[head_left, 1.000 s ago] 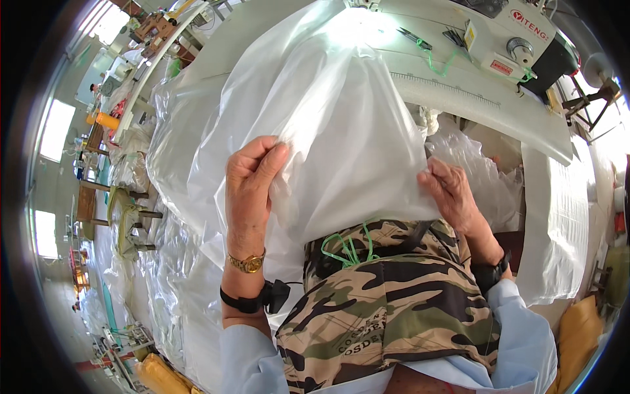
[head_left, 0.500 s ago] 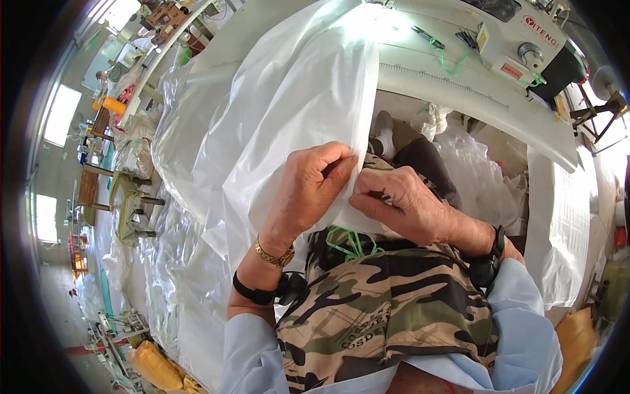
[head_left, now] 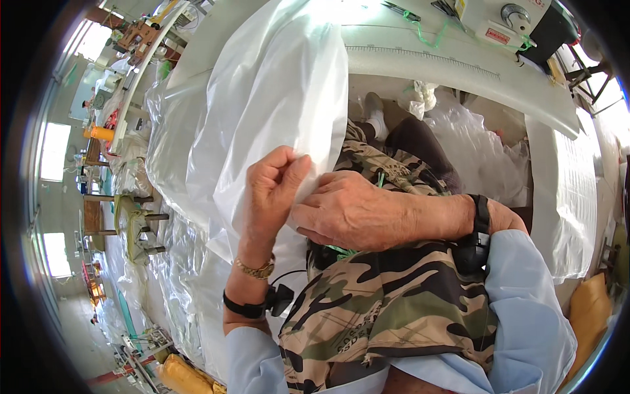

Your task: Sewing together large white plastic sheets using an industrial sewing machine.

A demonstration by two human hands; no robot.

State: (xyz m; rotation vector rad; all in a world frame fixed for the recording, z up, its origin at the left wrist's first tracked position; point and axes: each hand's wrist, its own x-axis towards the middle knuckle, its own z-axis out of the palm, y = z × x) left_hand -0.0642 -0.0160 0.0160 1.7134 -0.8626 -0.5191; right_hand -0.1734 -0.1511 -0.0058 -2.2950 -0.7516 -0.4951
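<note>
A large sheet of white, translucent plastic (head_left: pixel 275 85) runs from the sewing table down over my lap. My left hand (head_left: pixel 274 180) pinches the sheet, thumb against bent fingers. Close beside it, my right hand (head_left: pixel 348 209) is closed at the sheet's edge, its fingertips partly hidden behind the back of the hand and the plastic. The far end of the sheet lies on the table under a bright lamp glow. Green string (head_left: pixel 341 252) shows on my camouflage apron (head_left: pixel 394 315), below the right hand.
A white sewing machine (head_left: pixel 502 23) stands at the far right of the table (head_left: pixel 394 62), which has a ruler scale along its near edge. Thread snips (head_left: pixel 400 10) lie there with green thread. Clear plastic (head_left: pixel 476 148) is heaped under the table; more plastic (head_left: pixel 180 282) covers the left side.
Both hands have moved left with the sheet's edge, and the right hand has turned so its back faces up. The view has shifted a little.
</note>
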